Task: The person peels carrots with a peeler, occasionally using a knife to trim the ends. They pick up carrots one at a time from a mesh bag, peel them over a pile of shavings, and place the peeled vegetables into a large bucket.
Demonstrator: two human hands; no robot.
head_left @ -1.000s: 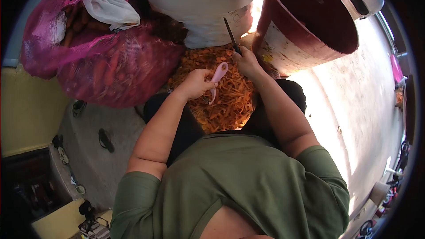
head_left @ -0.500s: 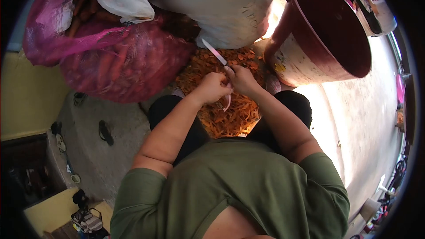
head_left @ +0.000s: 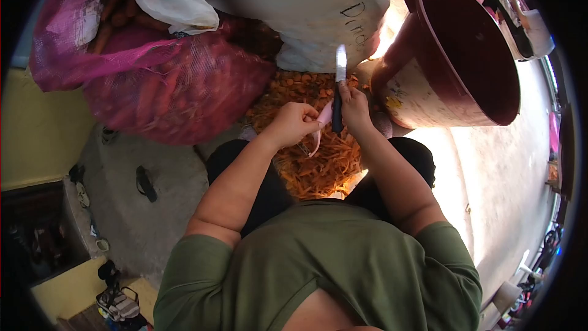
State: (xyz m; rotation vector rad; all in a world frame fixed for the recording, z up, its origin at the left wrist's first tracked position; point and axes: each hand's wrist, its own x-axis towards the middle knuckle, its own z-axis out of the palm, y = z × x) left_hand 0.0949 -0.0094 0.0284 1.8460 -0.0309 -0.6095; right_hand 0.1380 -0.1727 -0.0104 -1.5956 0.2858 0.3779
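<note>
My right hand [head_left: 355, 108] is closed on a knife [head_left: 338, 107] with a black handle, its blade pointing up and away from me. Beside it, my left hand [head_left: 294, 124] pinches a pale pink peeler [head_left: 325, 114], whose curved end hangs below the fingers. Both hands are over a heap of orange peelings [head_left: 321, 168] between my knees. Round orange slices [head_left: 300, 79] lie on the far part of the heap. The knife and the peeler are close together; whether they touch is not clear.
A pink mesh sack of carrots [head_left: 177, 92] lies at the left, with a white plastic bag [head_left: 171, 1] on top. A white sack [head_left: 318, 12] stands ahead. To the right a large dark red bucket [head_left: 410, 55] leans. A sandal [head_left: 146, 184] lies on the floor.
My right hand has moved slightly right, away from my left hand. The knife has swung from slanting left to nearly straight ahead, and its handle and the pink peeler now show more.
</note>
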